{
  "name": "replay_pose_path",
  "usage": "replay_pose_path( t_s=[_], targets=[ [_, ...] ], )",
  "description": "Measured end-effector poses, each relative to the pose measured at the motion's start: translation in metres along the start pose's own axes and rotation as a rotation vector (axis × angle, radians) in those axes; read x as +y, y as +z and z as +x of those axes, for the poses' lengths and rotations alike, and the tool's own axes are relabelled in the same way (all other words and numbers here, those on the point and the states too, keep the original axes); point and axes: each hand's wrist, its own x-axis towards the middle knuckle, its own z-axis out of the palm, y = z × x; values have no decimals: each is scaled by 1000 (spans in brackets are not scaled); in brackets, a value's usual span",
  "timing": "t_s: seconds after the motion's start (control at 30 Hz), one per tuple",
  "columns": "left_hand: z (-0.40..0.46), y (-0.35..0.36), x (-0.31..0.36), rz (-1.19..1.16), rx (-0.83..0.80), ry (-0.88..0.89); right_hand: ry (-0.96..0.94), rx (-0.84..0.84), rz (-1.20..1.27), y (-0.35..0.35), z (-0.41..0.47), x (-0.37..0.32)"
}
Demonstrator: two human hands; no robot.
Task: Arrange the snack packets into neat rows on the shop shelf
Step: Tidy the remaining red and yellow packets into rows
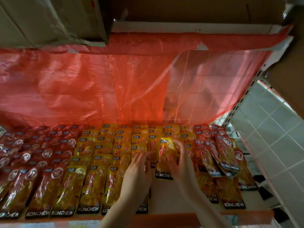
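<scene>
- Yellow packet (165, 159) held between both hands: left hand (137, 174) pinches its left edge, right hand (181, 162) its right (fingers curled).
- White shelf (171, 195) bare beneath; red sheet (82, 83) behind.

This is a shop, seen at a stocked display shelf (172, 195). Many identical snack packets branded KONCHEW lie in overlapping rows: red packets (37, 162) at the left, yellow packets (98, 162) in the middle. A perforated white metal upright (243, 99) carries the shelving, cardboard cartons (54, 18) sit on the level above, and a red plastic sheet (82, 83) hangs behind the stock.
</scene>
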Motion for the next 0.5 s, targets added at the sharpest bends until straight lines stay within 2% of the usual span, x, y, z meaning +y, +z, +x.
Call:
replay_pose_path(
  t_s=[0.1,0.2,0.3,0.5],
  targets=[
    [1,-3,-19,257,5,100,-29,-34,-136,9,2,2],
    [1,-5,-30,384,-17,141,-45,-108,-248,18,2,4],
    [-2,-5,-39,440,-11,215,-55,-132,-305,23,4,7],
    [-4,0,-56,504,-32,247,-72,-182,-426,26,7,11]
  ],
)
